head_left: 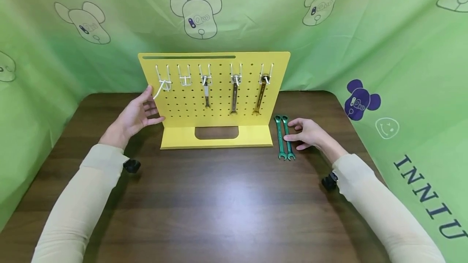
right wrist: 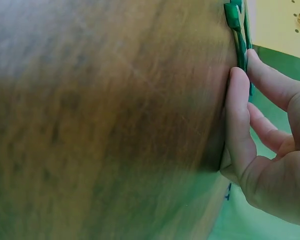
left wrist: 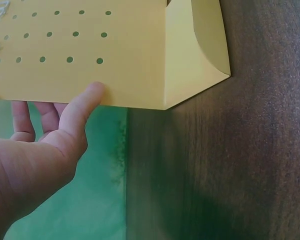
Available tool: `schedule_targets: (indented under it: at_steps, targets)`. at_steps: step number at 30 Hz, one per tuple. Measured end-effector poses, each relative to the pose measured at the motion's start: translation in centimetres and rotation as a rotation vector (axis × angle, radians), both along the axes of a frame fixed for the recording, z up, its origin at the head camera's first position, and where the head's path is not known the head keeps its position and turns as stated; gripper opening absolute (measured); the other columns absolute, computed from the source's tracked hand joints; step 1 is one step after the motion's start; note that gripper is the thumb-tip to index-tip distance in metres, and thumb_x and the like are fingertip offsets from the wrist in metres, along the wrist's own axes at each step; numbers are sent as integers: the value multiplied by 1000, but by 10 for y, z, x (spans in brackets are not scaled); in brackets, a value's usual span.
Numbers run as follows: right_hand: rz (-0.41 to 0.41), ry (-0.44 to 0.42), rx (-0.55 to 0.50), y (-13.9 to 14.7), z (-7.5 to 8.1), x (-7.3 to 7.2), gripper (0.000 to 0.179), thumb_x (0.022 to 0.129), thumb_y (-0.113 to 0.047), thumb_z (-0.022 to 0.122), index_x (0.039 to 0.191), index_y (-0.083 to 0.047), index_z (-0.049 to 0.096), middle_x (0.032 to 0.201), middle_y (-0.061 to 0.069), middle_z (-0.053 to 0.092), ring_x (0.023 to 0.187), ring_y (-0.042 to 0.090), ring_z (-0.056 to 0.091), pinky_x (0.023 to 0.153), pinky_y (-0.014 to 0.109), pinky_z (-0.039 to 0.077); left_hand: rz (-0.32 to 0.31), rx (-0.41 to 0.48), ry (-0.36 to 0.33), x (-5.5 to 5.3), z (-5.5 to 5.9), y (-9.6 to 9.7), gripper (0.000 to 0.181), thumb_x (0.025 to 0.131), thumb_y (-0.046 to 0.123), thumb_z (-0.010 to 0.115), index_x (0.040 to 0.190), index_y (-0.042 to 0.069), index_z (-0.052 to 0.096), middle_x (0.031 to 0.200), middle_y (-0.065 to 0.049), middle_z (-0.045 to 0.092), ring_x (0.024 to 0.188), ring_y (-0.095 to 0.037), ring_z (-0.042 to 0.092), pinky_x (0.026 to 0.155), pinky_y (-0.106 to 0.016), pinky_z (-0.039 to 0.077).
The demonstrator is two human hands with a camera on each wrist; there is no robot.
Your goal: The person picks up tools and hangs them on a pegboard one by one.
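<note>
My left hand (head_left: 137,113) grips the left side edge of a yellow pegboard stand (head_left: 215,136), thumb on the front face and the other fingers behind it, as the left wrist view shows. Two green combination wrenches lie side by side on the table, to the right of the stand. Over the right-hand green wrench (head_left: 290,149) is my right hand (head_left: 307,133), its thumb across the shaft and a fingertip beside it. The left-hand green wrench (head_left: 280,139) lies nearer the stand. Dark metal wrenches (head_left: 234,96) and a small silver wrench (head_left: 206,92) hang on the pegboard.
White double hooks line the pegboard's upper part; the two leftmost, including a hook (head_left: 185,78), carry no wrench. A brown wooden table (head_left: 197,206) lies under everything. Green printed cloth (head_left: 252,15) surrounds the back and sides.
</note>
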State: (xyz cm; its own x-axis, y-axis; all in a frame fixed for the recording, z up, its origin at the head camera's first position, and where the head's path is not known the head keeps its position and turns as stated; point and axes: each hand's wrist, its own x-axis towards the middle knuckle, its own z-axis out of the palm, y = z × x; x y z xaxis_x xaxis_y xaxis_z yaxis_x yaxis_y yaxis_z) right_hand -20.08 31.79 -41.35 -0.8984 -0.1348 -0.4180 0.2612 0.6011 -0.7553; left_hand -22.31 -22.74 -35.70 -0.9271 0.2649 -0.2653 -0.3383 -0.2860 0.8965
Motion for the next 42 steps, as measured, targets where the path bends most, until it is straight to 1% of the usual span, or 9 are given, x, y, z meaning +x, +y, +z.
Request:
schedule_targets:
  at_steps: [6,12,14,19,21,24,29,36,42]
  targets:
    - [-15,-9,8,3,3,3,66,90,-15,80,144,0,44,147,31,32,105,32,61,70,41,65,0,-27,16,-3,-2,4,39,98,53,61,109,16,52,120,-8,43,113,-24,43,103,-50,51]
    - [-23,-20,23,0,6,4,66,90,-16,80,144,-1,44,146,29,34,111,34,57,71,40,65,3,-14,10,-2,-6,4,39,98,53,60,111,17,54,123,-9,42,115,-25,43,103,-50,51]
    - [-17,-15,23,-5,6,4,66,91,-16,80,144,0,44,142,28,37,109,33,58,70,40,65,7,-20,13,-1,-5,2,39,98,53,60,112,17,56,124,-10,44,115,-25,44,103,-49,51]
    - [-30,-12,25,-6,9,5,65,91,-10,78,145,2,43,121,21,47,94,27,62,69,42,65,-8,-17,15,0,-4,1,41,99,52,60,115,15,56,124,-10,45,115,-26,46,105,-49,50]
    - [-31,-19,14,-6,9,5,65,92,-9,77,146,2,42,116,20,50,91,26,62,70,42,65,-5,-17,15,0,-4,1,42,99,52,59,116,15,55,124,-10,44,115,-26,45,105,-49,50]
    - [-32,-24,0,-5,9,6,67,92,-9,77,147,2,41,117,21,53,94,28,62,72,42,65,5,-15,11,-1,-3,0,42,99,52,59,115,14,52,124,-10,42,115,-25,44,104,-49,50]
    - [-51,-25,9,-4,9,6,66,91,-10,76,147,1,42,120,23,56,98,31,59,72,41,65,-7,-2,0,-1,-3,1,44,98,52,60,116,13,50,124,-11,39,115,-25,42,107,-50,47]
    - [-59,-7,54,-4,7,6,61,91,-10,71,144,3,44,114,18,63,89,24,60,67,37,64,-10,-6,-6,-1,-3,1,45,99,52,59,116,13,47,125,-11,38,116,-25,41,108,-50,45]
    - [-12,-27,50,1,11,3,55,94,-13,68,140,6,45,115,16,64,90,24,59,69,37,63,-18,-11,-2,-2,-3,0,47,99,53,58,118,12,46,126,-11,38,118,-26,41,109,-50,44]
